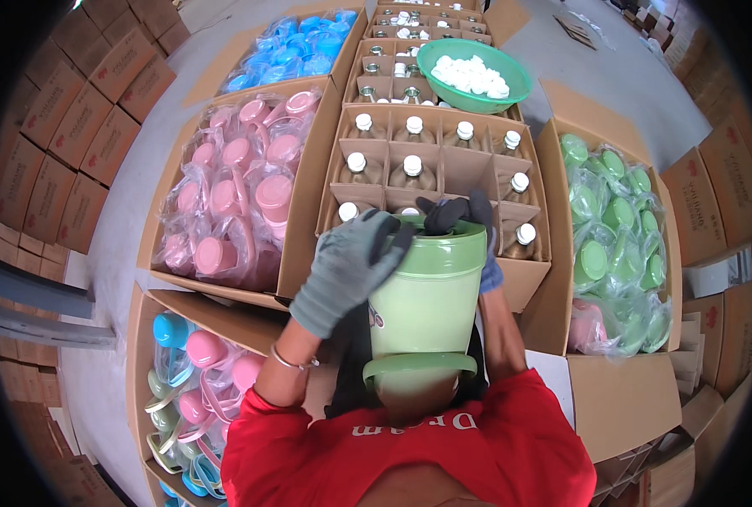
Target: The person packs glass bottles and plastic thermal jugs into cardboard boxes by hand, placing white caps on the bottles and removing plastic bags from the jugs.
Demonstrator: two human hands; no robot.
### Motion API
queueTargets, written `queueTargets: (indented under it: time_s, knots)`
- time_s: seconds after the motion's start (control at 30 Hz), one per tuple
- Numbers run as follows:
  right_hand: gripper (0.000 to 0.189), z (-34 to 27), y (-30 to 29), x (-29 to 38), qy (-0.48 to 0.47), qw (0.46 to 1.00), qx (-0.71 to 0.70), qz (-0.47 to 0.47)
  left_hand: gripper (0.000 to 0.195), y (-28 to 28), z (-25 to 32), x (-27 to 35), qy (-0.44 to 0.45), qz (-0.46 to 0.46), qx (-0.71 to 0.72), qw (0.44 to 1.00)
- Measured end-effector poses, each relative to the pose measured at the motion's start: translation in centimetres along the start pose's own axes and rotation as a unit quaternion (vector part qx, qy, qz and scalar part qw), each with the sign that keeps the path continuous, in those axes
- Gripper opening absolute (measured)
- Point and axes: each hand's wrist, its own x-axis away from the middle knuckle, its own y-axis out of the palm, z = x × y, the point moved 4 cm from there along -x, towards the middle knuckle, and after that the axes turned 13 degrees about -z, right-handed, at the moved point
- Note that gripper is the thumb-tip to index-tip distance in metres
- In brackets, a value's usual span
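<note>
A light green plastic jug-like vessel [426, 310] with a darker green rim and a green handle [420, 363] is in front of my chest, its rim end away from me. My left hand [360, 260], in a grey glove with dark fingertips, holds the left side of the rim. My right hand [461, 215], also gloved, reaches along the right side and bends its fingers over the far rim. The inside of the vessel is mostly hidden by my fingers. Just beyond stands a divided carton [439, 115] of bottles with white caps [412, 166]; one visible cell [471, 170] has no bottle.
A green basin [521, 89] of white caps [468, 76] sits on cartons behind. Boxes of bagged pink cups [223, 196], blue cups [300, 44] and green cups [620, 212] flank the bottles. Mixed cups [204, 348] fill a lower-left box. Stacked cartons [65, 127] line the left.
</note>
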Motion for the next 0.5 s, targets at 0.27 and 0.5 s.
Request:
queueTargets:
  time_s: [0.27,0.5]
  knots:
    - [0.024,-9.1,6.8,-1.7,0.206,0.738,0.637,-0.085,0.048,6.8,-6.6,-5.0,0.001,-0.118,0.721,0.683]
    - [0.028,-10.2,7.0,-3.0,0.098,0.781,0.616,-0.036,0.044,4.5,-7.7,-7.3,0.037,-0.127,0.629,0.766]
